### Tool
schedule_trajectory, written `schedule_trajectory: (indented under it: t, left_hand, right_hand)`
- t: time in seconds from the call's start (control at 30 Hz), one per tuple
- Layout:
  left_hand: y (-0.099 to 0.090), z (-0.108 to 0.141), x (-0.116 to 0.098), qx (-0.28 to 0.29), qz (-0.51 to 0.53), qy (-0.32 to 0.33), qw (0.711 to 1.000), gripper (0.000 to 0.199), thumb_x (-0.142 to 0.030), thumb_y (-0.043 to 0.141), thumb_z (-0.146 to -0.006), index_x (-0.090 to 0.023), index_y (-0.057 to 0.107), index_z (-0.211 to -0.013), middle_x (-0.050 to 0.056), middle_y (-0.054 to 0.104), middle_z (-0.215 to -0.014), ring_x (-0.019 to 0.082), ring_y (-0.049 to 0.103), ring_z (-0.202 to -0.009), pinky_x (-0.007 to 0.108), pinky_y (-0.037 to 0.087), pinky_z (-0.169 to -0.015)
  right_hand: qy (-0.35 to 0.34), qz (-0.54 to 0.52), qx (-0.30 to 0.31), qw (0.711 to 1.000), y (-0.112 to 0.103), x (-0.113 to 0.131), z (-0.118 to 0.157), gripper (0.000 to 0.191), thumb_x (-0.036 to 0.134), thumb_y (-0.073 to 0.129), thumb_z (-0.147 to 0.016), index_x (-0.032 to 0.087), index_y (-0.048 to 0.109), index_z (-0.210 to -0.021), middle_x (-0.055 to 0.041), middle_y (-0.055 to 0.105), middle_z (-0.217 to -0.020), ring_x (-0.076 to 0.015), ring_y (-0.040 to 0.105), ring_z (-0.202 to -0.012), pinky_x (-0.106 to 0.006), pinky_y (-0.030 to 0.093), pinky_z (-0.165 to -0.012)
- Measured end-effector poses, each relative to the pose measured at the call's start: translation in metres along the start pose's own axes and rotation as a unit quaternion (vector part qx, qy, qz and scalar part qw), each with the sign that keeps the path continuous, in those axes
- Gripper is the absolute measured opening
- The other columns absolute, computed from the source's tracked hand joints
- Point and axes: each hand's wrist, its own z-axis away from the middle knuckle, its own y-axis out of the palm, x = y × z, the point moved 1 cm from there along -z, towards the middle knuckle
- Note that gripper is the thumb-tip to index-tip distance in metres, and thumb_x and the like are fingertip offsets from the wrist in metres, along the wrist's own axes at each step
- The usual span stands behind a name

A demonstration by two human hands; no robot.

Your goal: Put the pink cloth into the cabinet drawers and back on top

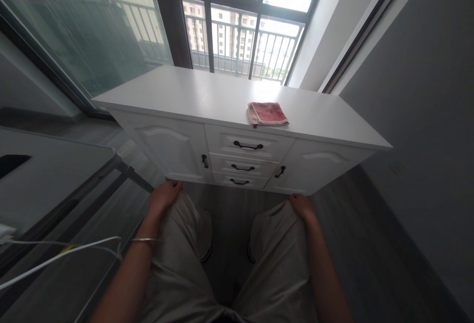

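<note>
My left hand rests at the knee of the left trouser leg, its fingers bent together over the cloth. At the other knee, my right hand is curled in the same way on the right trouser leg. Both fingertips are partly hidden, and neither hand holds a tool. In front of me stands a white cabinet with doors on both sides and three drawers in the middle. A folded red and pink cloth lies near the front edge of its top, out of contact with my hands.
To my left is a grey table with a dark flat object on it. White cables hang beside my left forearm. Behind the cabinet are a glass panel and a window. A wall runs along the right.
</note>
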Motion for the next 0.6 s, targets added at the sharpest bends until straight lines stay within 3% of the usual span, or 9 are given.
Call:
schedule_trajectory:
  t: [0.6]
  left_hand:
    - [0.0010, -0.0027, 0.0025, 0.012, 0.013, -0.007, 1.000, 0.053, -0.049, 0.036, -0.096, -0.025, 0.081, -0.109, 0.014, 0.077, -0.124, 0.036, 0.071, -0.116, 0.041, 0.055, -0.089]
  right_hand:
    - [0.009, 0.001, 0.004, 1.000, 0.0009, -0.0023, -0.0024, 0.047, 0.035, 0.039, -0.102, 0.016, 0.077, -0.120, -0.0168, 0.073, -0.132, -0.0317, 0.067, -0.125, -0.036, 0.050, -0.096]
